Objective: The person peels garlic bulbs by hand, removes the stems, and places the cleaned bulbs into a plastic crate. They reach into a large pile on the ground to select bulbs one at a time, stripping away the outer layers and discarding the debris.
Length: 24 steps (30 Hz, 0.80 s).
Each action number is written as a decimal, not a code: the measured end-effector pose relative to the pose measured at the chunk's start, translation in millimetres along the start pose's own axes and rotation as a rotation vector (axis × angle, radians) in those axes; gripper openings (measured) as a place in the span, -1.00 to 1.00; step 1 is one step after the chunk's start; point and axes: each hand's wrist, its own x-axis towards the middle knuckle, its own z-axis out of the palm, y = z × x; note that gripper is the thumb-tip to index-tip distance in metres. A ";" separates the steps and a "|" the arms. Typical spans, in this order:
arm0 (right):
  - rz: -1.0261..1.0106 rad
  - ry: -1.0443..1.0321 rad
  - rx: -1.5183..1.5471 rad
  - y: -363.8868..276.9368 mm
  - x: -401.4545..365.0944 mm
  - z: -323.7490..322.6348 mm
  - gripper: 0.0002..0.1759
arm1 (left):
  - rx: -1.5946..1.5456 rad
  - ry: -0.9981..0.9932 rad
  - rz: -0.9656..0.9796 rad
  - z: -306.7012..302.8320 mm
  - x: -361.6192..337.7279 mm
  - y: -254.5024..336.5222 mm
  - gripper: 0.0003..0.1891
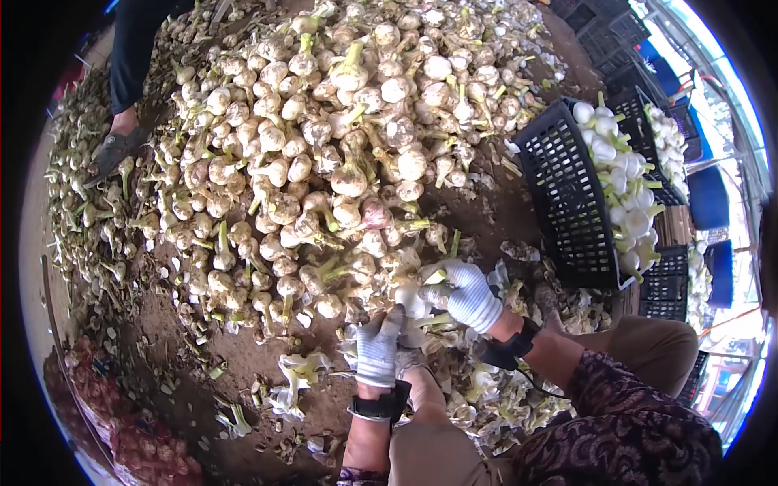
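Observation:
A peeled white garlic bulb is between my two gloved hands, low over the near edge of a large heap of garlic. My right hand wears a white knit glove, its fingers curled round the bulb's right side by the stem. From below, my left hand, in a similar glove, presses the bulb with its fingertips. Part of the bulb is hidden by the fingers. Loose garlic skins cover the ground under and beside my hands.
At right stands a black crate full of cleaned white bulbs, with more crates behind it. Red net sacks lie at lower left. Another person's leg and shoe are at upper left. My knees flank the work spot.

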 end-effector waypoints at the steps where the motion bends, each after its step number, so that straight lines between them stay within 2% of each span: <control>1: 0.045 -0.005 0.011 0.8 -0.7 1.1 -0.90 | 0.001 0.001 -0.001 0.6 1.7 -1.2 -0.64; 3: 0.091 -0.005 0.020 2.9 -4.0 0.2 -0.90 | -0.102 0.030 -0.007 2.7 6.3 -5.4 -0.75; 4: 0.284 0.016 0.242 6.1 -7.5 -0.4 -0.90 | -0.100 0.024 -0.008 3.2 5.7 -5.3 -0.75; 5: 0.475 0.034 0.466 6.9 -9.7 -1.8 -0.90 | 0.094 0.041 0.099 2.9 3.2 -5.8 -0.80; 6: 0.475 0.033 0.465 7.5 -10.7 -4.3 -0.90 | 0.285 0.061 0.208 1.9 0.6 -7.0 -0.84; 7: 0.630 0.084 0.653 7.9 -11.1 -7.1 -0.88 | 0.593 0.093 0.427 -5.0 4.7 -16.2 -0.88; 8: 0.780 0.141 0.844 8.3 -10.2 -9.4 -0.86 | 0.595 0.090 0.433 -12.5 7.6 -23.3 -0.88; 10: 0.837 0.139 0.900 -14.9 -3.4 -20.5 -0.83 | 1.238 0.236 0.609 -29.6 8.3 -42.7 -0.80; 11: 0.833 0.154 0.974 -13.9 -1.3 -25.0 -0.84 | 1.344 0.326 0.592 -43.8 12.8 -59.4 -0.74; 12: 0.827 0.167 1.051 -16.1 2.9 -27.4 -0.84 | 1.366 0.297 0.448 -50.9 5.1 -54.9 -0.82; 13: 0.794 0.156 1.033 -22.1 4.5 -30.7 -0.86 | 1.213 0.323 0.405 -56.2 0.0 -56.6 -0.85; 14: 0.794 0.148 1.037 -22.4 3.9 -29.2 -0.86 | 1.060 0.347 0.357 -57.6 -5.3 -53.2 -0.77; 15: 0.793 0.117 0.941 -22.6 2.5 -26.5 -0.84 | 1.061 0.356 0.359 -56.9 -7.6 -48.8 -0.77; 17: 0.763 0.020 0.757 -19.0 -3.1 -14.1 -0.78 | 0.106 0.147 0.055 -48.0 -14.1 -35.1 -0.50; 18: 0.671 -0.107 0.688 -16.8 -7.1 -4.8 -0.73 | -0.325 -0.063 0.009 -40.4 -19.7 -27.3 -0.39; 20: 0.622 -0.514 0.605 -18.9 -5.1 -2.3 -0.71 | -0.731 -0.046 -0.005 -15.4 -15.1 -25.7 -0.47; 21: 0.513 -0.539 0.637 -23.4 0.2 1.6 -0.66 | -0.856 -0.153 -0.145 -25.3 -8.8 -36.3 -0.50; 22: 0.514 -0.541 0.637 -18.9 8.0 4.5 -0.66 | -0.857 -0.152 -0.145 -27.8 -9.8 -39.4 -0.50; 24: 0.350 -0.322 0.134 2.1 33.4 9.3 -0.57 | -0.770 -0.236 -0.152 -27.2 -13.9 -31.8 -0.57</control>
